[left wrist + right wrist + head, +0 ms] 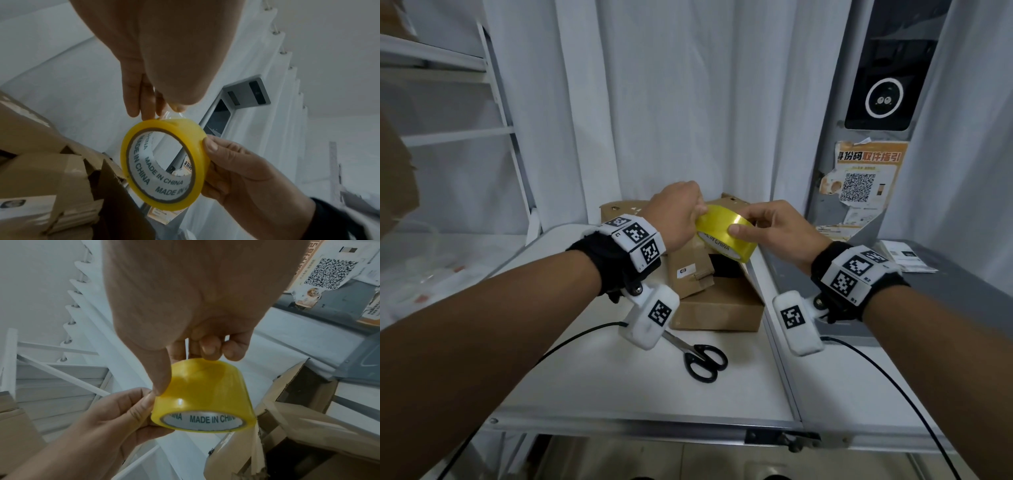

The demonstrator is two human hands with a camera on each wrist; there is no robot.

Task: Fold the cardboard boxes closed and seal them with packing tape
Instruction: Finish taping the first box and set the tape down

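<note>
A yellow packing tape roll (722, 236) is held in the air above an open cardboard box (717, 305) whose flaps stand up. My right hand (743, 226) grips the roll, thumb on its outer face and fingers over the far side. My left hand (698, 209) pinches the loose tape end at the roll's top edge. In the left wrist view the fingertips (162, 113) pinch clear tape just above the roll (164, 162). In the right wrist view the roll (203, 395) shows its white printed core, with the box (298, 426) below it.
Black-handled scissors (703, 359) lie on the white table (602, 387) in front of the box. A second cardboard box (619, 209) stands behind. A grey machine with a QR poster (859, 185) is at the right, and white shelving (465, 130) at the left.
</note>
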